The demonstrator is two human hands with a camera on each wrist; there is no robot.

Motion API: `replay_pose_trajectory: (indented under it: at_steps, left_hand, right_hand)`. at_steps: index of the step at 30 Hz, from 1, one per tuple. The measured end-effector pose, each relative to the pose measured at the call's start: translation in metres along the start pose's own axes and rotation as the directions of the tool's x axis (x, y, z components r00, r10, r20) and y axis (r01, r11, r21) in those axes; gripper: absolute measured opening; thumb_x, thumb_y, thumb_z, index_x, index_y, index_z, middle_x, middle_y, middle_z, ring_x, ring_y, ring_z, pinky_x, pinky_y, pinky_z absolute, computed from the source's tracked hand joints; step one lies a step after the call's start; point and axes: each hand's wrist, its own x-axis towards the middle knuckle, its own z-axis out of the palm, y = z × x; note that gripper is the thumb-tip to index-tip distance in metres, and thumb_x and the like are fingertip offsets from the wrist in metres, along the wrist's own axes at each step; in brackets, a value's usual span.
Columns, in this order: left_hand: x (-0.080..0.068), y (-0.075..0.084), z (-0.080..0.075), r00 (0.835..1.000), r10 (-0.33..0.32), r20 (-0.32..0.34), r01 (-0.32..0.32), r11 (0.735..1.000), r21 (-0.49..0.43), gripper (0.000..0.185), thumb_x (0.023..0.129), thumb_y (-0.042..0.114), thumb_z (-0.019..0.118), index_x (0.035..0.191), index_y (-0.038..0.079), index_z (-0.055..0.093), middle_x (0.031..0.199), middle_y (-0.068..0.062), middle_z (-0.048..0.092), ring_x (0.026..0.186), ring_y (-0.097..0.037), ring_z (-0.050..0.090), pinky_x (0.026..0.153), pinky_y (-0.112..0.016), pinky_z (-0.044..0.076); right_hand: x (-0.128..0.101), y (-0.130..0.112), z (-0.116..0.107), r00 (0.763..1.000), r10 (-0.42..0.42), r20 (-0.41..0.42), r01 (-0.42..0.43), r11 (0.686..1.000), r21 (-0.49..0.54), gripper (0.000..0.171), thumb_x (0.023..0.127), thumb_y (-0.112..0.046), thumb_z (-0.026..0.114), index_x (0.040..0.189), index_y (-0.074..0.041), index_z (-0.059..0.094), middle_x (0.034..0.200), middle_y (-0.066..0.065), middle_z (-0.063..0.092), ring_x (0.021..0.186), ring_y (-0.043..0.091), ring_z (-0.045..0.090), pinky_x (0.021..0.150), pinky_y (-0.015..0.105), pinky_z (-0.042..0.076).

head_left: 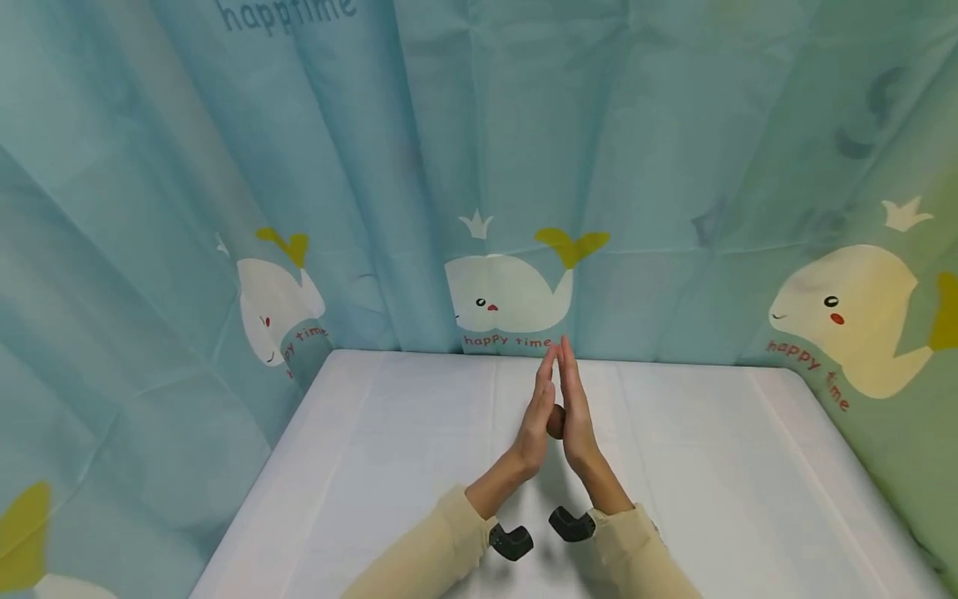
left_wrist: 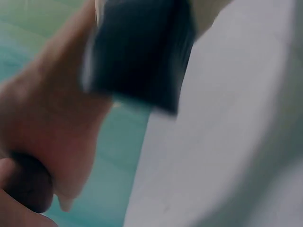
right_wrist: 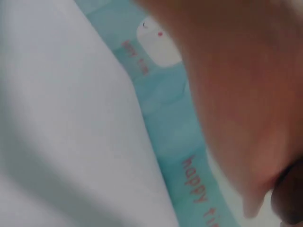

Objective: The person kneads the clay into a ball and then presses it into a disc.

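Head view | left hand (head_left: pixel 536 416), right hand (head_left: pixel 578 412): flat palms pressed together | small brown ball (head_left: pixel 555 422) between.

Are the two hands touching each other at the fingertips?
Touching. The head view shows the left hand and right hand meeting at the fingertips, with a brown ball between the palms.

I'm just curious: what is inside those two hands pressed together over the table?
A small brown lump shows between the left hand and right hand. Its edge peeks out; the palms cover the rest.
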Motion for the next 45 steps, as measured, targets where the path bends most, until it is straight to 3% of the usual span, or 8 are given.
replay_pose_trajectory:
  at_steps: [5,15,20,22,27,29,39,45]
  left_hand:
    - [-0.002,0.004,0.004,1.000,-0.015,0.008,0.016,0.999,-0.035,0.061,0.110,0.043,0.014,0.167,0.024,0.003,0.172,0.008,0.001,0.156,-0.011,0.000,0.124,-0.053,0.004]
    - [0.013,-0.002,-0.002,0.979,-0.046,-0.198,0.037,0.998,-0.051,0.058,0.112,0.031,0.019,0.167,0.016,0.010,0.173,-0.003,0.008,0.157,-0.024,0.008,0.124,-0.053,0.010]
    - [0.011,-0.005,-0.002,0.983,-0.027,-0.182,0.025,1.000,-0.014,0.059,0.111,0.031,0.020,0.167,0.017,0.007,0.173,-0.003,0.007,0.155,-0.012,0.009,0.124,-0.046,0.010]
    - [0.007,-0.002,0.000,0.991,-0.024,-0.134,0.023,1.000,-0.010,0.060,0.112,0.034,0.018,0.167,0.017,0.005,0.173,-0.003,0.004,0.137,-0.011,0.041,0.113,-0.038,0.032]
    - [-0.002,0.007,0.006,1.000,0.020,-0.022,-0.020,1.000,-0.010,0.061,0.111,0.039,0.014,0.167,0.017,0.002,0.173,0.000,0.000,0.142,-0.012,0.036,0.116,-0.040,0.028]
    - [-0.002,0.010,0.007,0.999,0.025,-0.024,-0.026,1.000,-0.015,0.061,0.111,0.038,0.015,0.167,0.018,0.002,0.173,0.003,0.000,0.156,-0.010,-0.001,0.125,-0.047,0.004]
    - [0.011,0.005,-0.003,0.983,-0.005,-0.183,-0.001,0.999,-0.033,0.057,0.112,0.031,0.017,0.167,0.018,0.007,0.173,-0.001,0.006,0.157,-0.019,0.003,0.124,-0.053,0.006]
    - [0.011,-0.004,-0.007,0.982,-0.024,-0.187,0.019,0.999,-0.030,0.059,0.112,0.032,0.019,0.167,0.018,0.007,0.173,0.001,0.006,0.157,-0.018,0.004,0.124,-0.053,0.005]
  right_hand:
    - [0.003,0.009,-0.006,1.000,0.022,-0.015,-0.022,0.999,0.024,0.055,0.112,-0.040,0.007,0.166,-0.033,0.005,0.172,-0.008,0.003,0.156,0.010,0.001,0.122,0.049,0.004]
    - [-0.008,-0.005,0.015,0.995,-0.099,0.011,0.099,0.995,-0.032,0.057,0.112,-0.037,0.011,0.167,-0.022,0.009,0.173,-0.002,0.002,0.158,0.018,-0.003,0.123,0.051,-0.001]
    - [-0.004,-0.015,0.013,0.992,-0.127,0.025,0.128,0.991,-0.036,0.057,0.112,-0.038,0.012,0.167,-0.023,0.011,0.173,-0.003,0.006,0.158,0.016,0.000,0.122,0.054,-0.001]
    - [-0.001,-0.015,0.008,0.993,-0.119,0.026,0.120,0.993,-0.024,0.056,0.112,-0.037,0.011,0.167,-0.026,0.011,0.173,-0.004,0.007,0.157,0.015,0.001,0.122,0.053,0.003]
    - [0.005,-0.010,-0.003,0.999,-0.051,0.011,0.051,0.998,0.046,0.055,0.111,-0.039,0.009,0.166,-0.033,0.009,0.172,-0.009,0.006,0.157,0.010,0.001,0.122,0.050,0.002]
    - [0.006,-0.008,-0.004,0.999,-0.040,0.019,0.039,0.997,0.068,0.055,0.112,-0.040,0.009,0.166,-0.032,0.008,0.172,-0.010,0.004,0.157,0.010,0.000,0.123,0.049,-0.001]
    - [-0.006,-0.014,0.011,0.992,-0.104,0.065,0.104,0.995,0.005,0.055,0.113,-0.039,0.012,0.166,-0.030,0.009,0.173,-0.006,0.003,0.157,0.011,-0.001,0.122,0.052,-0.001]
    - [-0.007,-0.027,0.013,0.991,-0.120,0.058,0.120,0.993,0.007,0.055,0.112,-0.037,0.014,0.166,-0.029,0.012,0.172,-0.006,0.008,0.157,0.014,0.002,0.121,0.055,0.000]
